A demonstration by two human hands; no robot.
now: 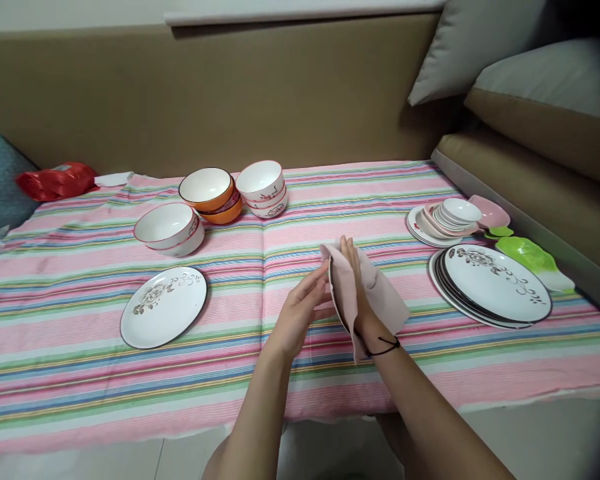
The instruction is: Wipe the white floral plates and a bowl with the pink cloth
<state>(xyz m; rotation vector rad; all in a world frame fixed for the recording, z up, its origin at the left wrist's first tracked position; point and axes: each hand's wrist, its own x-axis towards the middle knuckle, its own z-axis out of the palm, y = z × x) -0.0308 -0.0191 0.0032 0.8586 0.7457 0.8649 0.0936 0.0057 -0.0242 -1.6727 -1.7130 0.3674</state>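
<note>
Above the striped cloth, in the middle of the head view, a plate (335,293) is held on edge, with only its pale face edge and dark rim showing. My left hand (300,308) grips it from the left, thumb and fingers at the rim. Over the other side of the plate lies a pale pink wiping cloth (387,297). My right hand (359,283) presses this cloth to the plate with its fingers held together and straight; a dark cord is around that wrist. An oval plate with a brown flower print (165,307) lies flat to the left.
Stacked oval plates (500,283) lie at the right, beside a green leaf-shaped dish (530,260) and small stacked bowls (460,211). White bowls (170,230), orange bowls (210,193) and red-rimmed bowls (263,187) stand at back left. A red bundle (60,181) lies far left. Cushions (545,87) border the right.
</note>
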